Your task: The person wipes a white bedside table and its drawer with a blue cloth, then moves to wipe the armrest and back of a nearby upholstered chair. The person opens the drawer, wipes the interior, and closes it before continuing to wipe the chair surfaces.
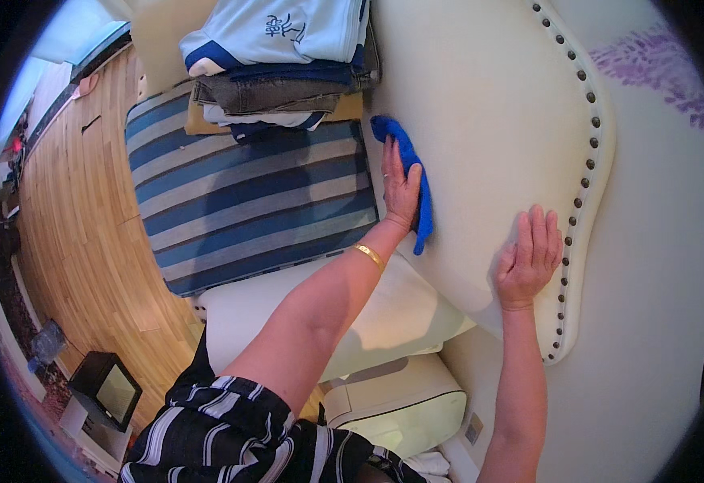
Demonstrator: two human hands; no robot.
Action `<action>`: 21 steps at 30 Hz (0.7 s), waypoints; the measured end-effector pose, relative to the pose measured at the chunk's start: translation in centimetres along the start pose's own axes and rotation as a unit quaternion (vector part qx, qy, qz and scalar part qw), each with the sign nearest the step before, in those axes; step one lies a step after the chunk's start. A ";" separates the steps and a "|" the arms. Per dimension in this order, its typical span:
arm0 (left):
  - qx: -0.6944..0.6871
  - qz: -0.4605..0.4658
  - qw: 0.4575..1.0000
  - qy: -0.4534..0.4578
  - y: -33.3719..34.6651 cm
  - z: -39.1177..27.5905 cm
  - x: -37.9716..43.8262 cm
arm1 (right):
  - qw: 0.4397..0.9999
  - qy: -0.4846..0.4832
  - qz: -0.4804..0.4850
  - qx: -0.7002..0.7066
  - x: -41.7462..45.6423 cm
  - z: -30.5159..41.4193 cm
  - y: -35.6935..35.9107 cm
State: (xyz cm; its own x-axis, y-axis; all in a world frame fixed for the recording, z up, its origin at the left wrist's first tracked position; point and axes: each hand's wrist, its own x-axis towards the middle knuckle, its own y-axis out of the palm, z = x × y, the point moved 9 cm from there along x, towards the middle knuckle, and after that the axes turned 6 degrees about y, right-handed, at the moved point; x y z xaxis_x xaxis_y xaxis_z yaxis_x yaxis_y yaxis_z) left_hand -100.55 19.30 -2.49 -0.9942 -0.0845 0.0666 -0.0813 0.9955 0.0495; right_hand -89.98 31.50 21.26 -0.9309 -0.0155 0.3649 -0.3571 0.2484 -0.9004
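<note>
My left hand (pixel 401 184), with a ring and a gold bracelet at the wrist, presses a blue cloth (pixel 424 205) against the lower part of a cream sofa backrest (pixel 485 108). The cloth sticks out above the fingertips and below the palm. Flat on the same backrest lies my right hand (pixel 530 256), holding nothing, beside the row of dark studs along its curved edge. A striped seat cushion (pixel 255 199) in blue and grey is to the left of my left hand. Folded clothes (pixel 279 60) are stacked at its far end.
The cream sofa armrest (pixel 255 308) passes under my left forearm. Below it stands a rounded white appliance or bin (pixel 400 398). Wooden flooring (pixel 86 199) runs along the left, with a black box-like object (pixel 106 389) near the bottom. A pale wall (pixel 647 241) with purple decoration borders the backrest.
</note>
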 end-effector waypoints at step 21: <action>0.019 0.021 0.969 -0.244 2.6 2.7 -11.9 | 0.999 0.033 0.017 0.005 -1.1 -1.7 -0.2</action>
State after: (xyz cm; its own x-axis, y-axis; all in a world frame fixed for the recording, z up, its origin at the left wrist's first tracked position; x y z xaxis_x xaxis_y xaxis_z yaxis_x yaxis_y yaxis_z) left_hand -89.15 23.02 -5.89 -0.9110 -0.0214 -0.4118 -0.0326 0.9993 0.0202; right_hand -88.73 33.08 21.40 -0.9354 0.0563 0.3491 -0.3269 0.2388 -0.9144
